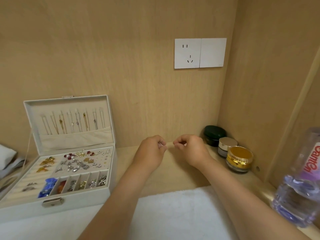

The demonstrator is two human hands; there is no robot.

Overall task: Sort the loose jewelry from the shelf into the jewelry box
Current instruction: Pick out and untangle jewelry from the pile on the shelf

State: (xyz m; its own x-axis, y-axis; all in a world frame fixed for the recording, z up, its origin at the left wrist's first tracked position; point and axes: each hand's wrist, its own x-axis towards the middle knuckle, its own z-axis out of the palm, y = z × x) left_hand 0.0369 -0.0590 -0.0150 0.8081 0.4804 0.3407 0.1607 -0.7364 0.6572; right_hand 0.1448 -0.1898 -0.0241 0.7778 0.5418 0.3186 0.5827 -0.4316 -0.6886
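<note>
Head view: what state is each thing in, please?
jewelry box: open, lid upright.
green jar: lid on.
small jar: lid on.
gold jar: lid on.
socket: nothing plugged in.
left hand: fingers curled; any held thing too small to see.
right hand: the same.

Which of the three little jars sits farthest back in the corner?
The dark green jar, against the back wall. The silver-lidded jar and the gold jar stand in front of it.
</note>
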